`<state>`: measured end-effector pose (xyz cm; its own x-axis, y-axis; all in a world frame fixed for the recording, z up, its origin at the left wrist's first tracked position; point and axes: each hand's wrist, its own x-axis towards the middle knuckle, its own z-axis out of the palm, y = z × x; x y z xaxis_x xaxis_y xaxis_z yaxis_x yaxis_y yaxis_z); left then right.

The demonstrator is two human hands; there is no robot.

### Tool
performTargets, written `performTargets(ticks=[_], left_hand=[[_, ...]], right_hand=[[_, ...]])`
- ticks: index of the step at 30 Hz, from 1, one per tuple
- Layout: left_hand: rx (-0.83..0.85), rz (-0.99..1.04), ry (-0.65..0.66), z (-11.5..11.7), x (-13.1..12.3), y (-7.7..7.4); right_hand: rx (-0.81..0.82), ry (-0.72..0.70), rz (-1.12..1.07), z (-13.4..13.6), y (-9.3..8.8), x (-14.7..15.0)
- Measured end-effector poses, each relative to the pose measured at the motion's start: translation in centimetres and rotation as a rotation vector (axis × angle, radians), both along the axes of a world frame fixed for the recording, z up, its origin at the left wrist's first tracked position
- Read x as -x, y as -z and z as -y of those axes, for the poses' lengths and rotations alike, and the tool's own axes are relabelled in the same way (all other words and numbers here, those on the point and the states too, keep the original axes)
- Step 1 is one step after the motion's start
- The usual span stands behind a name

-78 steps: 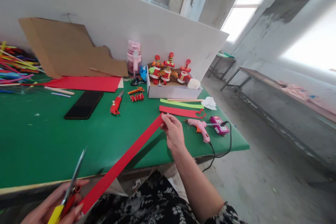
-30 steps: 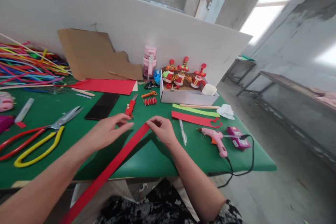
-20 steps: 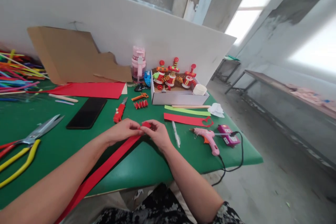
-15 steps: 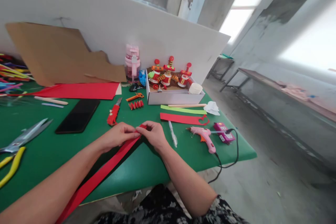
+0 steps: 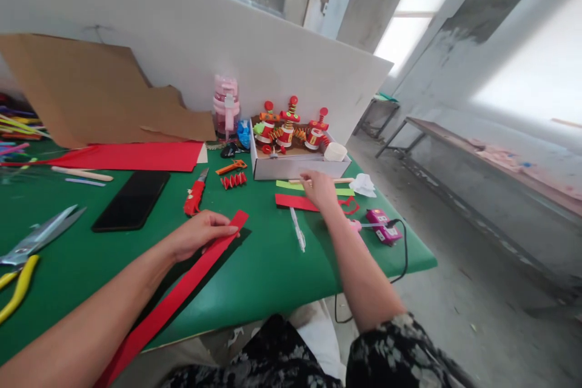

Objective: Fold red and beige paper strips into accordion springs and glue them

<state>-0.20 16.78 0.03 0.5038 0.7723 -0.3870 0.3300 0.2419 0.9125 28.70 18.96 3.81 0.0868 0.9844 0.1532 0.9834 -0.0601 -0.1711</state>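
Note:
My left hand lies on the far end of a long red paper strip, thumb and fingers closed on it. The strip runs diagonally off the near edge of the green table. My right hand reaches forward with fingers extended and holds nothing. It is over a light green paper strip and a short red strip, just in front of a white box holding small red paper figures. A white pen lies between my hands.
Large scissors with yellow handles lie at the left, beside a black phone and a red utility knife. Behind them are a red sheet, cardboard and a pink bottle. A pink plugged-in device sits near the right edge.
The scissors were put down at the left. Both hands then pinched the strip's end. My right hand has now let go and reached toward the strips by the box.

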Motion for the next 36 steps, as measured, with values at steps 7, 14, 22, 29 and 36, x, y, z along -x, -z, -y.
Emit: performTargets(ticks=[7, 14, 22, 29, 36], left_hand=[[0.002, 0.059, 0.008, 0.3, -0.1, -0.6], [0.000, 0.089, 0.011, 0.3, -0.1, -0.9], [-0.013, 0.134, 0.005, 0.4, -0.1, -0.7], [0.044, 0.364, -0.335, -0.1, 0.6, -1.7], [-0.150, 0.419, -0.523, -0.9, 1.8, -2.3]], right_hand=[[0.199, -0.178, 0.413, -4.2, 1.2, -1.5], [0.160, -0.190, 0.484, -4.8, 0.2, -1.2], [-0.163, 0.051, 0.331, -4.3, -5.8, -1.8], [-0.092, -0.434, -0.521, -1.8, -7.7, 4.6], [0.078, -0.474, -0.481, 1.4, -1.4, 14.1]])
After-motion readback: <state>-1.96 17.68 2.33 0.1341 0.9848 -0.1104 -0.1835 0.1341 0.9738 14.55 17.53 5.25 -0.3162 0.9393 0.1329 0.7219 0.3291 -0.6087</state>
